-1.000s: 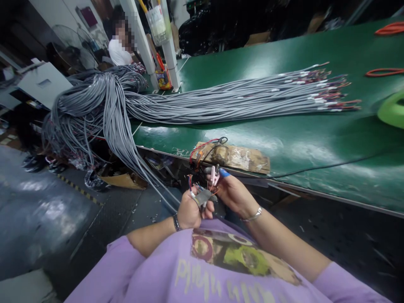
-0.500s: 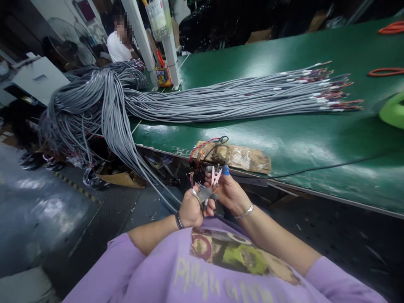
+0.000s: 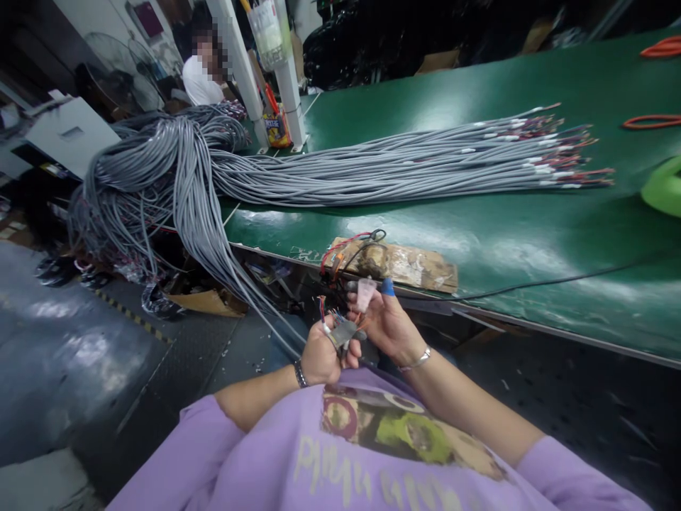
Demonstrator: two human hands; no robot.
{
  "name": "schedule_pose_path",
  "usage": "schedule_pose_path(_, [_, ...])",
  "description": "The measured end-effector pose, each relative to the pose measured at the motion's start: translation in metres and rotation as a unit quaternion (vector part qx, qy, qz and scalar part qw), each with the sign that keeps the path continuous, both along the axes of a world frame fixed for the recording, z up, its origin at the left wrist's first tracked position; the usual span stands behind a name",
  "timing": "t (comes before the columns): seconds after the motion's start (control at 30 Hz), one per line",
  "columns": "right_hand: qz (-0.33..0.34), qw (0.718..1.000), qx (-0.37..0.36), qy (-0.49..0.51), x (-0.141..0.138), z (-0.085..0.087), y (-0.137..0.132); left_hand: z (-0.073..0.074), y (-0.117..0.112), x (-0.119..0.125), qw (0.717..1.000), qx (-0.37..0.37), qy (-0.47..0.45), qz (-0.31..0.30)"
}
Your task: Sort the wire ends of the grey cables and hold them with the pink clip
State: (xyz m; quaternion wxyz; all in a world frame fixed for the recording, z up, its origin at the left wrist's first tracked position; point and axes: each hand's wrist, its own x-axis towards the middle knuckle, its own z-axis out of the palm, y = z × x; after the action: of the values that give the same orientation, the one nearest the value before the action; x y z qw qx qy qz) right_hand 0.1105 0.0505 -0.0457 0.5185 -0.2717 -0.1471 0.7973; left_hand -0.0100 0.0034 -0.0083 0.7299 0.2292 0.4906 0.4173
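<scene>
My left hand (image 3: 322, 356) is closed around the end of a grey cable (image 3: 290, 341), and thin coloured wires (image 3: 322, 309) fan out beyond its fingers. Grey wrapping covers its thumb. Close beside it, my right hand (image 3: 392, 328) pinches a small pale pink clip-like tool (image 3: 364, 294) between thumb and fingers. A blue cover (image 3: 388, 287) is on one of that hand's digits. Orange wires (image 3: 362, 321) lie between the two hands. The exact contact of tool and wires is too small to make out.
A large bundle of grey cables (image 3: 330, 174) lies along the green table (image 3: 511, 234) and hangs over its left edge. A wooden board (image 3: 420, 268) with red and black leads sits at the near edge. Orange loops (image 3: 652, 122) and a green object (image 3: 665, 188) are at right. Another person (image 3: 202, 79) is behind.
The pink tool has turned in my right hand: its crossed shape showed before, and now a broader, flatter side shows. My left hand keeps its hold, almost unmoved.
</scene>
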Motion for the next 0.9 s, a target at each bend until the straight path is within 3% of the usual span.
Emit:
schedule_pose_path(0.33, [0.01,0.998,0.0,-0.057,0.005,0.013,-0.002,0.005,0.002,0.003,0.996,0.035,0.055,0.065])
schedule_pose_path(0.47, [-0.019,0.997,0.009,-0.073,0.004,0.012,-0.002,0.004,0.004,0.005,0.994,0.048,0.07,0.072])
schedule_pose_path(0.57, [-0.016,0.994,0.029,-0.103,0.007,0.011,-0.006,0.001,0.003,0.004,0.993,0.068,0.082,0.057])
schedule_pose_path(0.73, [0.129,0.977,0.061,-0.159,0.019,0.014,-0.013,-0.006,0.0,-0.003,0.989,0.098,0.112,0.007])
schedule_pose_path(0.9, [0.131,0.946,0.12,-0.27,0.024,0.027,-0.015,-0.009,-0.003,-0.008,0.984,0.098,0.14,-0.047])
